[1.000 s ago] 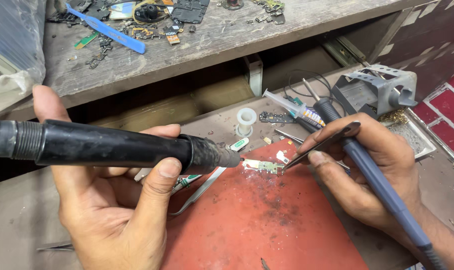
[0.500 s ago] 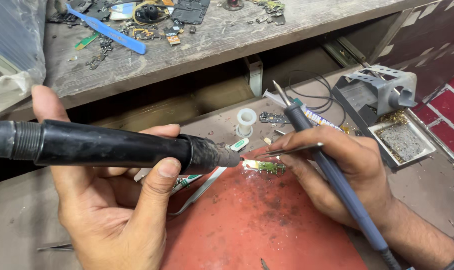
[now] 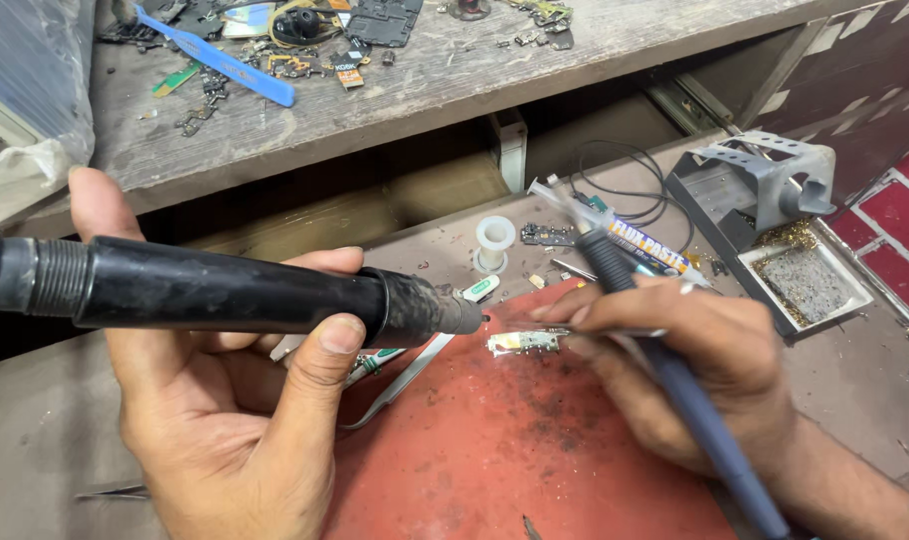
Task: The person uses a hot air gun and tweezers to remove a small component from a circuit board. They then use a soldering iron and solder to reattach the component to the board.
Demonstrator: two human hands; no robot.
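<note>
Your left hand [image 3: 225, 420] wraps around the thick black hot-air wand [image 3: 225, 290], thumb up along its near side and fingers curled under it, so the grip is closed tight on the barrel; the wand lies almost level and its metal nozzle points right, ending just beside the small circuit board [image 3: 523, 343]. That board lies on the red work mat [image 3: 495, 450], near the mat's upper edge. Your right hand [image 3: 695, 370] pinches a pair of tweezers [image 3: 615, 331] whose tips touch the board's right end, and the same hand also carries a blue-handled soldering iron [image 3: 695, 410] tucked slanting through the fingers, tip up and away from the board. A white spool [image 3: 495, 243] stands behind the mat, and a grey iron stand [image 3: 775, 180] sits at the right.
</note>
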